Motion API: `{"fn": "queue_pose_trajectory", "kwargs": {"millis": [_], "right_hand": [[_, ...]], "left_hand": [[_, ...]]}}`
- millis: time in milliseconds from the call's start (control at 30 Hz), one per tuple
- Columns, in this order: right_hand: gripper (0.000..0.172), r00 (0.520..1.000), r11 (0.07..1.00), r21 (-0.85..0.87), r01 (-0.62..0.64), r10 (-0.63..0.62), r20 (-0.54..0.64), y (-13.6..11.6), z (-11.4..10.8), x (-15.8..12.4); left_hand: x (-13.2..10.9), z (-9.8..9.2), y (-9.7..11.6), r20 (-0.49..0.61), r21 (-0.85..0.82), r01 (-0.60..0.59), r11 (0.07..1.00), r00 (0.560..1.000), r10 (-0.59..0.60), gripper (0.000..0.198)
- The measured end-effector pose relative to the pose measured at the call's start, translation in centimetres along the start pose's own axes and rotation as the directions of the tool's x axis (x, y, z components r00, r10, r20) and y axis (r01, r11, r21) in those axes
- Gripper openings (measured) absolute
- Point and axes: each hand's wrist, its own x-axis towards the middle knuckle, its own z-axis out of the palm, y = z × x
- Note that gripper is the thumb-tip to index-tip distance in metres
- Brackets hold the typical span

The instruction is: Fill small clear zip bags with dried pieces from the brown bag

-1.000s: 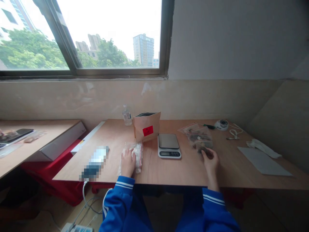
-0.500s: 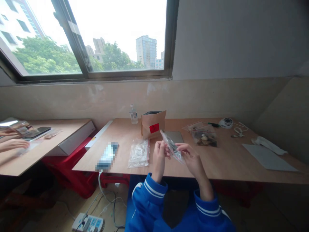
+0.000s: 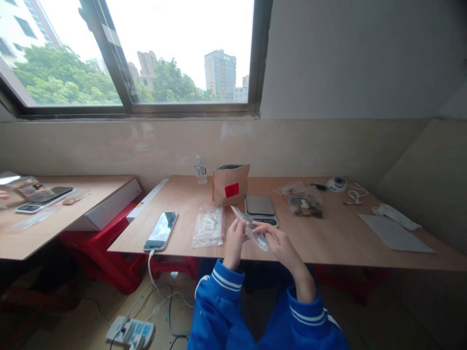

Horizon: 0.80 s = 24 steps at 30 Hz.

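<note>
Between my two hands, above the table's front edge, a clear plastic zip bag is held at a tilt. My left hand pinches its left side. The fingers of my right hand are closed at its upper right edge; whether any fingertip is inside the bag I cannot tell. Just behind the hands lies a digital kitchen scale, its pan bare and its display partly covered by my fingers. To the left is a stack of clear zip bags. A brown paper pouch with a red label stands open-topped behind.
A phone charges on the left by a cable. A small bottle stands near the wall. On the right are filled zip bags, a white dome camera and a white sheet. A person's hand shows at the far left table.
The zip bag and both my hands have moved slightly left and lower, and the scale is now less covered. At the left table, the other person's hands have drawn mostly out of view.
</note>
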Motion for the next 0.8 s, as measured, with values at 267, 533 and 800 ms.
{"fn": "queue_pose_trajectory", "kwargs": {"millis": [267,533,800], "right_hand": [[0.020,0.987,0.973,-0.230,0.012,-0.049,-0.155,-0.6,1.5,0.5],[0.013,0.977,0.954,-0.297,0.053,-0.111,-0.182,1.1,2.4,1.0],[0.020,0.982,0.972,-0.225,-0.067,0.024,-0.186,1.3,1.8,1.0]], "left_hand": [[0.2,-0.4,-0.8,0.106,0.149,-0.182,0.972,0.980,0.167,0.032],[0.5,-0.6,-1.3,0.095,0.428,-0.313,0.848,0.949,0.302,0.037],[0.7,-0.9,-1.4,0.207,0.530,-0.345,0.774,0.939,0.276,0.033]]}}
